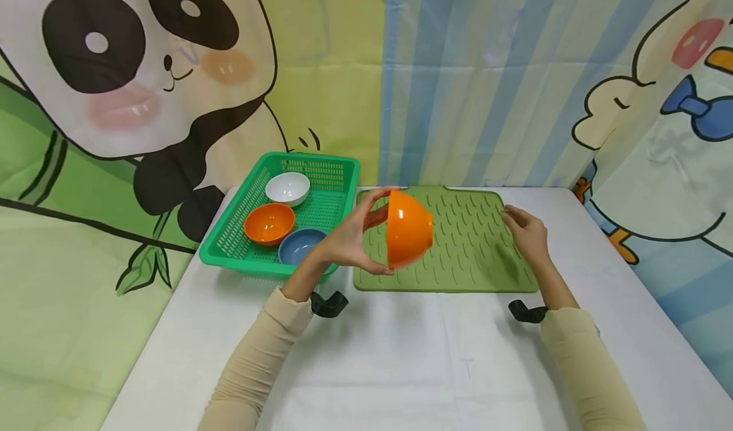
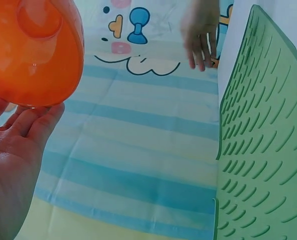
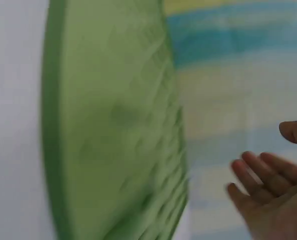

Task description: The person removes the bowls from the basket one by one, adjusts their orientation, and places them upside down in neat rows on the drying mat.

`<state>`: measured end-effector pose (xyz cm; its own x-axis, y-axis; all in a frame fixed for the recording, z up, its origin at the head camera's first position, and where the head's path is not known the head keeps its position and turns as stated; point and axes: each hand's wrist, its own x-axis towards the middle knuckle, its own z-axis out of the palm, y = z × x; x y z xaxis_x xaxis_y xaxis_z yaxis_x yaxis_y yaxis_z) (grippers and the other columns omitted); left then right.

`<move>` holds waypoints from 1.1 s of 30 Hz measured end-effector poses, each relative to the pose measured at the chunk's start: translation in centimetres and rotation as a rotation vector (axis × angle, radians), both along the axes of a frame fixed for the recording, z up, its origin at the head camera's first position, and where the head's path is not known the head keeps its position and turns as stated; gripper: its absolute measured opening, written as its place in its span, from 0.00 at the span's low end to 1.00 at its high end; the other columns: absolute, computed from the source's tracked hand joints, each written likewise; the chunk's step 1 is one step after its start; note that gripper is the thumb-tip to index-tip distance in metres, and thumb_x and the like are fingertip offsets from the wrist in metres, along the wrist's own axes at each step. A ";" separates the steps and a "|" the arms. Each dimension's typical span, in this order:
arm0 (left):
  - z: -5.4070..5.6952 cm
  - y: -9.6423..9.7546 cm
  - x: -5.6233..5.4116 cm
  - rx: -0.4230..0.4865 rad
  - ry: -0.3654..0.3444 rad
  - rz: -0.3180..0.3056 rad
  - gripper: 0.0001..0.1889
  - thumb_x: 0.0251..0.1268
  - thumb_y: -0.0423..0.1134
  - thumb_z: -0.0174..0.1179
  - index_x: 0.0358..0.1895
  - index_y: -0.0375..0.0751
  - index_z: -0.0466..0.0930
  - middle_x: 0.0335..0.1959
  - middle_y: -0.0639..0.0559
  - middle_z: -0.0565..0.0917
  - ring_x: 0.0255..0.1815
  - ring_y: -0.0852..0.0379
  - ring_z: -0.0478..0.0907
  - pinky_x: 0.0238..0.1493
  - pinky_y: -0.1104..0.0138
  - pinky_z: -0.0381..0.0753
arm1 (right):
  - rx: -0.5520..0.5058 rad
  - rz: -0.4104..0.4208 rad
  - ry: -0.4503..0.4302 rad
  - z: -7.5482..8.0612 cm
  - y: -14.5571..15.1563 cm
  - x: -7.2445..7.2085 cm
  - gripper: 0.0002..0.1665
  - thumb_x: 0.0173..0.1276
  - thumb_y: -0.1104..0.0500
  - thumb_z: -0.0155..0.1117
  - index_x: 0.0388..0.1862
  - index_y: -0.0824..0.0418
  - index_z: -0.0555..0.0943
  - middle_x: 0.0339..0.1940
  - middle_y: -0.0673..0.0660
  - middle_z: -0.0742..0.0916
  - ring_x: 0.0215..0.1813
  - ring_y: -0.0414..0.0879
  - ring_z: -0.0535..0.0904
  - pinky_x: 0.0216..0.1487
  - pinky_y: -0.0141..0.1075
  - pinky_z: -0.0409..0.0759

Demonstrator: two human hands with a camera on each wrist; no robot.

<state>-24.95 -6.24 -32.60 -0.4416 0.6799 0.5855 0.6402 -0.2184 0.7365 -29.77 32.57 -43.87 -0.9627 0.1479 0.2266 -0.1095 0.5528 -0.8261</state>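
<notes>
An orange bowl [image 1: 408,228] is tipped on its side above the green mat, its base facing right. My left hand [image 1: 356,235] grips it by the rim, thumb below and fingers above. The left wrist view shows the same bowl [image 2: 36,50] with fingertips [image 2: 51,117] against its edge. Over the right end of the green mat [image 1: 458,272] hovers my right hand [image 1: 528,235], holding nothing. In the right wrist view that hand [image 3: 278,192] has relaxed, slightly bent fingers and a thumb held apart.
Left of the mat stands a green basket [image 1: 229,260]. It holds a white bowl [image 1: 288,189], another orange bowl [image 1: 269,224] and a blue bowl [image 1: 300,246]. A white table [image 1: 401,361] lies under everything, with a cartoon-printed curtain [image 1: 458,87] behind it.
</notes>
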 end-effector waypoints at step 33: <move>0.2 0.4 0.5 0.043 0.001 -0.051 0.55 0.34 0.31 0.74 0.65 0.22 0.44 0.67 0.31 0.51 0.66 0.38 0.59 0.63 0.50 0.59 | -1.676 1.026 -0.729 5.9 -17.1 10.8 0.40 0.72 0.37 0.35 0.68 0.66 0.60 0.66 0.68 0.66 0.70 0.56 0.57 0.69 0.39 0.48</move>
<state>-24.49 -5.80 -32.43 -0.4064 0.6754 0.6153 0.6285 -0.2822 0.7249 -18.99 15.45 -37.99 -0.6437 -0.7581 0.1042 0.6803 -0.6293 -0.3758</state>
